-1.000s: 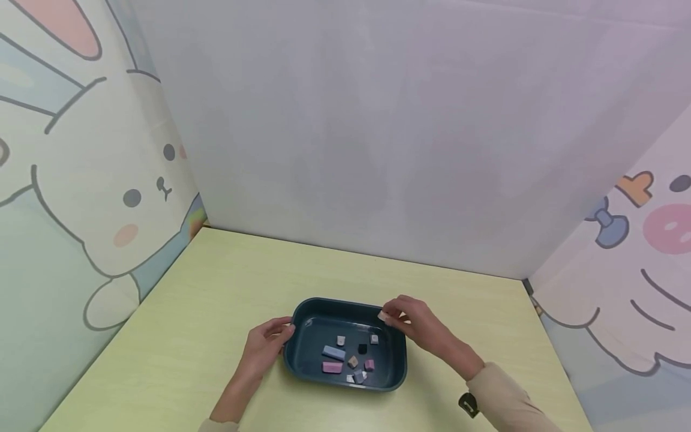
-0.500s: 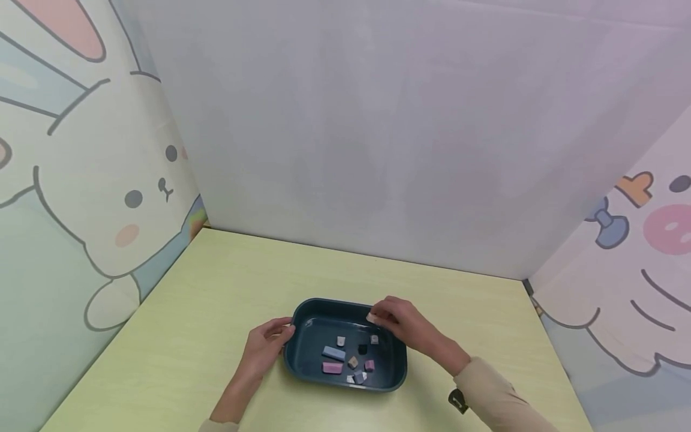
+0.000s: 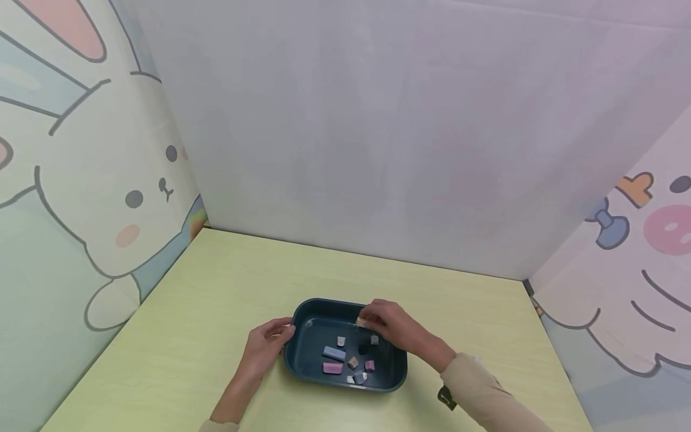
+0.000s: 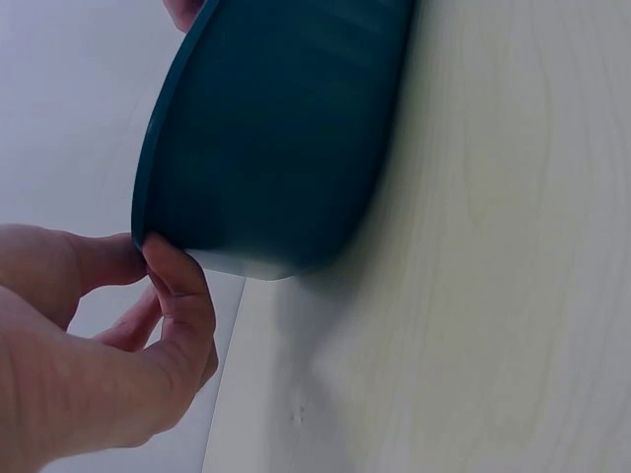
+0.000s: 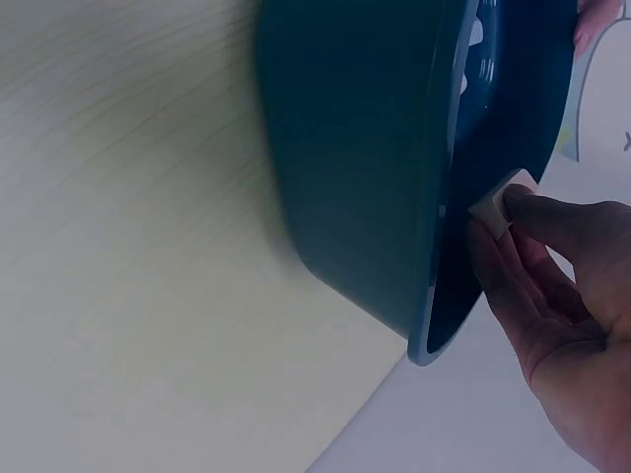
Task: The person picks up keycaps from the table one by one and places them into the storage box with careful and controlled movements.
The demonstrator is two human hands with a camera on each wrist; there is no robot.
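- Left hand [image 3: 266, 348]: fingers curled, thumb and fingertips pinching the left rim of the dark teal tray [image 3: 302, 371].
- Tray sits on the yellow-green table [image 3: 216, 288], small coloured blocks [image 3: 333, 353] scattered inside.
- Right hand [image 3: 385, 323]: above the tray's far right part, fingertips pinching a small pale block [image 5: 501, 204], held over the tray's inside.

A pale yellow-green tabletop [image 3: 227, 282] with faint wood grain fills the lower part of the head view. Three panels close it in. The back panel [image 3: 345, 132] is plain, white to soft lilac. The left panel [image 3: 70, 180] shows a cartoon rabbit with a pink ear, dot eyes and a pink cheek. The right panel [image 3: 642, 252] shows a cartoon face with a pink cheek and a blue and orange figure. The light is soft and even.
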